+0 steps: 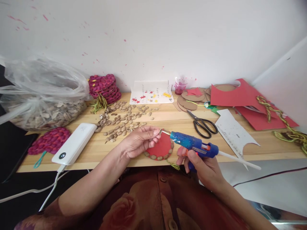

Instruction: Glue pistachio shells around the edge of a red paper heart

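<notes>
My left hand (140, 140) is closed in a pinch on a small tan nut shell (160, 131). The metal nozzle of a blue hot glue gun (188, 141) meets or nearly meets that shell. Wrapped round the gun's handle is my right hand (206, 167), and a white glue stick (240, 160) sticks out of the gun's back. Below the hands lies a red disc (157, 148), with shells set along its visible lower and right edge. My left hand hides part of it. A yellow-green tassel (174, 165) shows at its lower edge.
Loose shells (122, 124) lie left of centre. Behind stand a plastic bag of shells (45, 108) and a stack of purple shell-covered pieces (104, 86). A white power bank (75, 143) is front left. At right are scissors (203, 124), red card (227, 95) and white card (236, 132).
</notes>
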{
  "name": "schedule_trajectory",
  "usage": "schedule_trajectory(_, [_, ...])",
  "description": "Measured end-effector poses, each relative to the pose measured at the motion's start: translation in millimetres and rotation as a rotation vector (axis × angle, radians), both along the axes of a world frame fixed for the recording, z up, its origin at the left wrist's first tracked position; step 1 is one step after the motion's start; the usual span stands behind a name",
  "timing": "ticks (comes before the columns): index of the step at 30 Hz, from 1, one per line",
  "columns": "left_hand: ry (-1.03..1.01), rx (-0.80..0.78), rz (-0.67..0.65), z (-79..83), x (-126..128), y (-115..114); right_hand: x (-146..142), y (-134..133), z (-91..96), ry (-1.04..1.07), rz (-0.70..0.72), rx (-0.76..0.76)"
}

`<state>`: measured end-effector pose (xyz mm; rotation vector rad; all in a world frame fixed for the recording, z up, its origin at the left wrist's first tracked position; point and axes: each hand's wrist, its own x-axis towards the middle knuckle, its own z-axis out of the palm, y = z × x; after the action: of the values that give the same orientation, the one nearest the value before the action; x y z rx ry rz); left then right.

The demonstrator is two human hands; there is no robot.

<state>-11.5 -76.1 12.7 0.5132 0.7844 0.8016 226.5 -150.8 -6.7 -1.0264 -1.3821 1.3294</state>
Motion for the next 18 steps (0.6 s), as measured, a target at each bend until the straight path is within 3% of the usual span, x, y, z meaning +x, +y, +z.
schedule_trajectory(18, [0.085, 0.073, -0.004, -5.6, -1.4, -1.1, 0.6, -0.3, -3.9, -0.025, 0.004, 0.006])
